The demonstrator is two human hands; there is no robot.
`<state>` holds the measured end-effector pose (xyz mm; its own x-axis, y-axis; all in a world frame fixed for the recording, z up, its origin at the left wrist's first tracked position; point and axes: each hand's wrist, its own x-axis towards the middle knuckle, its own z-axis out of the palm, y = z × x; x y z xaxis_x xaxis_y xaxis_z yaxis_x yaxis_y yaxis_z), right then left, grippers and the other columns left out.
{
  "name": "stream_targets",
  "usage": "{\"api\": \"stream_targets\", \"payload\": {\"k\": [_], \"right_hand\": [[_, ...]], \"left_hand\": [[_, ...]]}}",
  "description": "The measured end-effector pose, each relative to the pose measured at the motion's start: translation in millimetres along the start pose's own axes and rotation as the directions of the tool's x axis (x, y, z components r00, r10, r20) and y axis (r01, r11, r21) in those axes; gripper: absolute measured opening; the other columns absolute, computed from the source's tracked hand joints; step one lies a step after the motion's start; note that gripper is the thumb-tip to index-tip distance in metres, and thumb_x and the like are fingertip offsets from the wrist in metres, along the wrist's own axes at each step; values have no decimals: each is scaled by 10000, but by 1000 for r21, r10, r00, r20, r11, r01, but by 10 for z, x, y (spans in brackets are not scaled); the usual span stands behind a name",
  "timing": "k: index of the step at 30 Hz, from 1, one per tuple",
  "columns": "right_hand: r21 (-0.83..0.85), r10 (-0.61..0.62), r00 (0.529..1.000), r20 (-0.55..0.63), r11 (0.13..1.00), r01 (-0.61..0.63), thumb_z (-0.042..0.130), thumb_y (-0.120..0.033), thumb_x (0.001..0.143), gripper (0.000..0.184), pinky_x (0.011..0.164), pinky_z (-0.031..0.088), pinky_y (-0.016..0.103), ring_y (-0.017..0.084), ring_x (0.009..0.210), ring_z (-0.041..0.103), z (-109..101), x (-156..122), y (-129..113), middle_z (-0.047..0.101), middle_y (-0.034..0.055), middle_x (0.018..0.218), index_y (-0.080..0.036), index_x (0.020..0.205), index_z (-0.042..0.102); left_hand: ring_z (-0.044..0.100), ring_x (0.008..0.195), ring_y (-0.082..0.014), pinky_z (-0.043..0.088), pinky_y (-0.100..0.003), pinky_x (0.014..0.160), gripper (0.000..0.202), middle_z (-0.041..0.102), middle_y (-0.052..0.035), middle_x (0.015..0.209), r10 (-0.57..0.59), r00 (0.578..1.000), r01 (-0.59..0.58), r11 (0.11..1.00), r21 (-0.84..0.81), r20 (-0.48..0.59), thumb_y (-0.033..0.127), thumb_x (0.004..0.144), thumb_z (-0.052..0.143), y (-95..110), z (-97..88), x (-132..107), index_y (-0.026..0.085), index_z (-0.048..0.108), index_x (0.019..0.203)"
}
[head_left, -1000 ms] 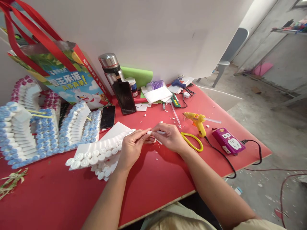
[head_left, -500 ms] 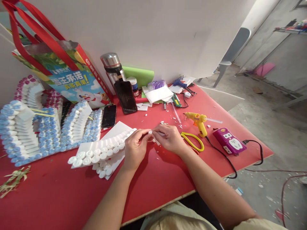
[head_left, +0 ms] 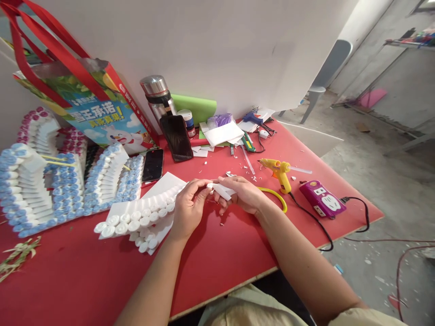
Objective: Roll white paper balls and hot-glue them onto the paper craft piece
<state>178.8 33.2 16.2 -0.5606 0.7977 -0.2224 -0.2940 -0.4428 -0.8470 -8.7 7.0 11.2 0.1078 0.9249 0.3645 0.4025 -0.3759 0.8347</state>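
Observation:
Both my hands meet over the middle of the red table (head_left: 102,276). My right hand (head_left: 243,194) is closed round a short white foam strip (head_left: 221,191) with a white bottle cap at its left end. My left hand (head_left: 189,209) pinches that capped end with thumb and fingertips. Just left of my left hand lies a white foam board piece (head_left: 142,216) lined with rows of white bottle caps. Yellow-handled scissors (head_left: 277,197) lie partly under my right hand.
A yellow glue gun (head_left: 280,173) and a purple power strip (head_left: 322,198) with black cable sit to the right. Blue-capped foam structures (head_left: 64,185), a printed bag (head_left: 88,108), two phones (head_left: 152,165), a steel flask (head_left: 157,97) and paper clutter stand behind. The table edge runs near my body.
My right hand has turned palm up, so the white strip now shows across its fingers. My left hand stays pinched on the strip's capped end.

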Motion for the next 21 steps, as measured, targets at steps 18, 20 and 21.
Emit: {"api": "stream_targets", "payload": {"k": [18,20,21], "right_hand": [[-741,-466,881,-83,620,258,558,-437,969,367,634,443,249,136,633,573,76,-6,59,657,20,674,-165,804,741],[-821,-565,823,-53,494,286,552,-396,978,340,665,438,255,145,658,575,88,3,103,668,32,686,-176,800,740],[-849,-607,794,-20,430,307,545,-373,983,326,676,435,258,147,665,569,96,4,117,667,38,695,-180,805,739]], "left_hand": [[673,726,-130,539,-233,728,171,727,-14,861,-159,985,155,986,-68,-62,347,916,654,12,48,-18,208,709,999],[681,722,-129,548,-236,731,169,730,-14,851,-164,983,159,985,-65,-85,341,906,669,9,74,-27,206,715,995],[686,720,-131,555,-241,733,168,731,-14,847,-167,981,160,985,-70,-98,339,900,676,6,85,-31,205,718,992]]}}
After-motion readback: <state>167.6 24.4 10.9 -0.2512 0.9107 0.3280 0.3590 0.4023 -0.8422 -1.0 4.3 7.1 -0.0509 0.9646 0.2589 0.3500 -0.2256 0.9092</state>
